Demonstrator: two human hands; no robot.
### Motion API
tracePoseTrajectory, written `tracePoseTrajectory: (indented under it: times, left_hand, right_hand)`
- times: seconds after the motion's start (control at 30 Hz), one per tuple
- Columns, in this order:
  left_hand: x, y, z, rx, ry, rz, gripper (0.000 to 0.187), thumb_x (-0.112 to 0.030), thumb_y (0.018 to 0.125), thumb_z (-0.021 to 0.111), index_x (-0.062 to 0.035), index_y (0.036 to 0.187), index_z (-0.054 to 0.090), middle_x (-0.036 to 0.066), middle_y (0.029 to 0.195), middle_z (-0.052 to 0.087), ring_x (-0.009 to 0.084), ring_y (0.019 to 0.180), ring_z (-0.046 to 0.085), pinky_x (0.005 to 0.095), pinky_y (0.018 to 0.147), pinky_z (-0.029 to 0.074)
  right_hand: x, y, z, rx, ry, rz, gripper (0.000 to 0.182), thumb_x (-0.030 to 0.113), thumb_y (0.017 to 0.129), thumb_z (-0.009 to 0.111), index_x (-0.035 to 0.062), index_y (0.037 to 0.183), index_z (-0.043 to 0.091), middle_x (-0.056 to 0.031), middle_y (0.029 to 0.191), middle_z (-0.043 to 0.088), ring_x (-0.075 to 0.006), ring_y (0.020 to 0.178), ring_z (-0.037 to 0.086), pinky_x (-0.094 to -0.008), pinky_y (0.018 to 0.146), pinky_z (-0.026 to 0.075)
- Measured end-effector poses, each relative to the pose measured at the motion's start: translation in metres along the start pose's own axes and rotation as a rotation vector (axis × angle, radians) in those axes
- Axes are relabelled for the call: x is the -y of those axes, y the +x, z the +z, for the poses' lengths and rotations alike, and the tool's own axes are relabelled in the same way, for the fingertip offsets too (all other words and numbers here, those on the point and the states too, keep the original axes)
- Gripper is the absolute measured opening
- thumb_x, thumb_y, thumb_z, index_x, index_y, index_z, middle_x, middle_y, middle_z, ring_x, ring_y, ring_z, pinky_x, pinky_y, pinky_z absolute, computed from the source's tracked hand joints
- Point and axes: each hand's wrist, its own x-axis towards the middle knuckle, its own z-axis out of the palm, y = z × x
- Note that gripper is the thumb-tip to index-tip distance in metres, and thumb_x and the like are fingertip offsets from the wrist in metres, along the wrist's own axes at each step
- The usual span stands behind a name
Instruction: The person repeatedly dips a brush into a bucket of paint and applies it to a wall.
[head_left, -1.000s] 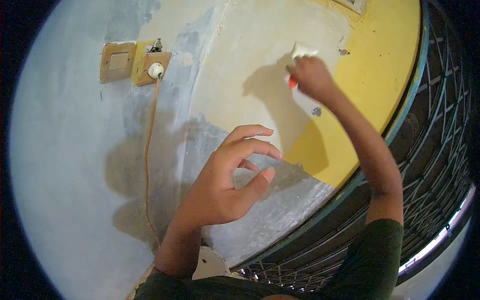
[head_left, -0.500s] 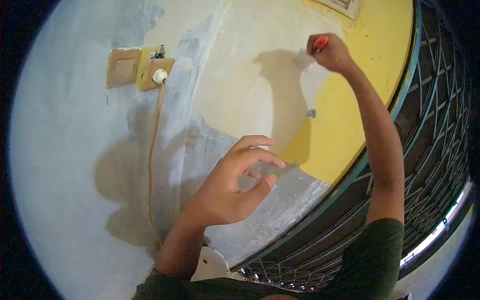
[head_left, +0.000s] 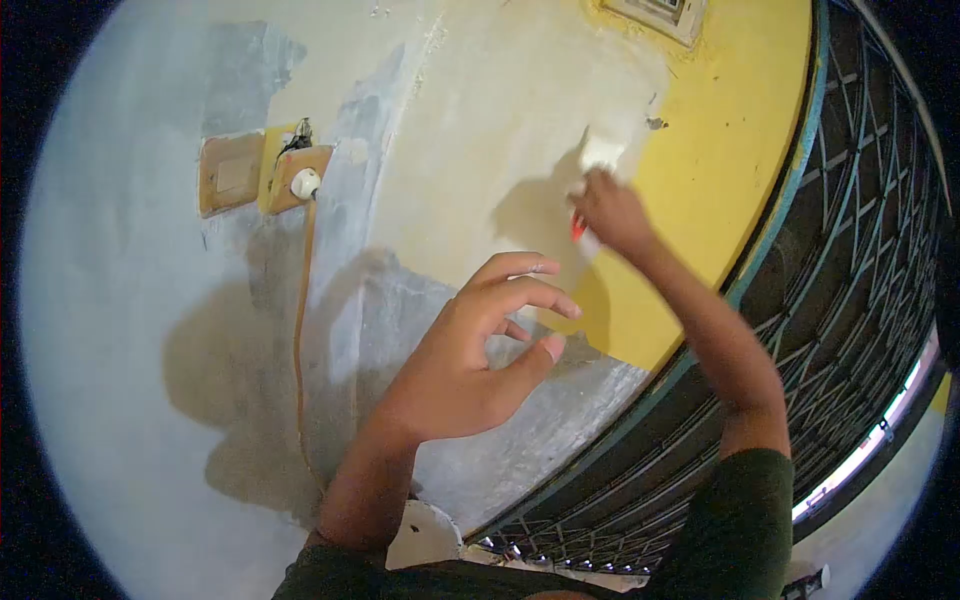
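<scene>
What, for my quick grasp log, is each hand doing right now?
Left hand: open, fingers loosely curved, holding nothing.
Right hand: closed, holding a red-handled tool with a pale, wide head.

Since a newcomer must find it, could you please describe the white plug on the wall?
On the pale blue-grey wall, up and left from the left hand, two brownish plates sit side by side. The round white plug is in the right one. Unlike the flat left plate, it juts out and trails a tan cord down the wall.
</scene>
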Motion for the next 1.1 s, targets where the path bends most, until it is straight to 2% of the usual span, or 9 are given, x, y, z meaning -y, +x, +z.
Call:
tracePoseTrajectory:
  times: [0.03, 0.23, 0.33, 0.47, 0.6, 0.7, 0.9, 1.0, 1.1]
  left_hand:
    - [-0.001, 0.004, -0.001, 0.003, -0.006, 0.006, 0.024, -0.01, 0.088, 0.062, -0.0084, 0.112, 0.063, 0.01, 0.136, 0.046, 0.0197, 0.123, 0.047, 0.0327, 0.09, 0.045]
    - [0.008, 0.005, 0.005, 0.002, -0.041, 0.035, 0.021, -0.006, 0.086, 0.063, -0.0064, 0.107, 0.064, 0.014, 0.129, 0.049, 0.0219, 0.118, 0.053, 0.0323, 0.084, 0.05]
    - [0.007, -0.001, 0.009, 0.034, -0.04, 0.038, 0.022, -0.006, 0.086, 0.063, -0.0066, 0.108, 0.064, 0.015, 0.13, 0.048, 0.022, 0.12, 0.051, 0.0326, 0.085, 0.05]
    - [0.016, -0.005, 0.02, 0.066, -0.152, -0.049, 0.022, -0.006, 0.087, 0.062, -0.0075, 0.11, 0.064, 0.014, 0.133, 0.046, 0.0227, 0.124, 0.048, 0.0343, 0.088, 0.049]
    - [0.024, -0.018, 0.03, 0.104, -0.195, -0.103, 0.023, -0.006, 0.088, 0.063, -0.0087, 0.111, 0.064, 0.011, 0.134, 0.046, 0.0222, 0.125, 0.046, 0.0355, 0.09, 0.049]
    - [0.027, -0.029, 0.033, 0.101, -0.162, -0.131, 0.023, -0.007, 0.088, 0.063, -0.0092, 0.111, 0.063, 0.011, 0.133, 0.046, 0.022, 0.125, 0.046, 0.0357, 0.091, 0.049]
    - [0.015, -0.047, 0.035, 0.059, -0.178, -0.16, 0.024, -0.008, 0.089, 0.062, -0.0089, 0.113, 0.064, 0.011, 0.135, 0.046, 0.0216, 0.124, 0.048, 0.0354, 0.091, 0.049]
    - [0.006, -0.07, 0.034, 0.049, -0.212, -0.194, 0.024, -0.008, 0.089, 0.062, -0.0088, 0.113, 0.064, 0.011, 0.136, 0.046, 0.0217, 0.123, 0.049, 0.0349, 0.09, 0.05]
    - [0.006, -0.09, 0.032, 0.039, -0.14, -0.196, 0.023, -0.008, 0.089, 0.062, -0.0087, 0.112, 0.063, 0.012, 0.135, 0.046, 0.0222, 0.121, 0.051, 0.0346, 0.09, 0.05]
  right_hand:
    - [0.034, -0.019, -0.022, -0.041, -0.231, -0.226, 0.022, 0.02, 0.077, 0.065, 0.0082, 0.095, 0.066, -0.02, 0.103, 0.056, -0.0389, 0.106, 0.056, -0.0428, 0.064, 0.056]
    - [0.071, -0.053, -0.058, 0.155, 0.175, -0.173, 0.015, 0.013, 0.067, 0.067, 0.0123, 0.081, 0.065, -0.0133, 0.088, 0.063, -0.0329, 0.084, 0.064, -0.0414, 0.062, 0.054]
    - [0.021, -0.029, -0.072, 0.152, 0.624, 0.023, 0.015, 0.005, 0.061, 0.063, 0.0124, 0.074, 0.066, -0.0087, 0.073, 0.068, -0.0267, 0.072, 0.067, -0.0372, 0.064, 0.052]
    - [-0.054, 0.024, -0.106, 0.02, 0.47, 0.082, 0.012, -0.004, 0.07, 0.056, 0.0041, 0.073, 0.063, -0.0052, 0.068, 0.064, -0.0143, 0.066, 0.06, -0.0289, 0.066, 0.049]
    - [-0.056, 0.064, -0.157, -0.147, 0.011, 0.279, 0.01, 0.01, 0.076, 0.057, 0.0154, 0.079, 0.065, -0.0081, 0.072, 0.065, -0.0234, 0.069, 0.065, -0.0349, 0.064, 0.051]
    - [-0.045, 0.07, -0.185, -0.265, -0.189, 0.156, 0.01, 0.011, 0.073, 0.058, 0.0166, 0.08, 0.063, -0.0095, 0.076, 0.066, -0.0322, 0.075, 0.065, -0.0432, 0.063, 0.05]
    - [0.011, 0.02, -0.068, 0.176, -0.167, -0.028, 0.018, 0.01, 0.072, 0.064, 0.0134, 0.089, 0.068, -0.0109, 0.087, 0.065, -0.0304, 0.088, 0.065, -0.0453, 0.07, 0.053]
    - [0.067, -0.04, -0.021, 0.06, -0.04, -0.091, 0.015, 0.012, 0.074, 0.065, 0.0106, 0.088, 0.067, -0.013, 0.089, 0.062, -0.0326, 0.083, 0.065, -0.0434, 0.07, 0.054]
    - [0.107, -0.065, -0.027, 0.215, 0.131, -0.156, 0.019, 0.009, 0.066, 0.063, 0.0128, 0.084, 0.066, -0.0123, 0.079, 0.061, -0.0324, 0.077, 0.064, -0.0452, 0.067, 0.051]
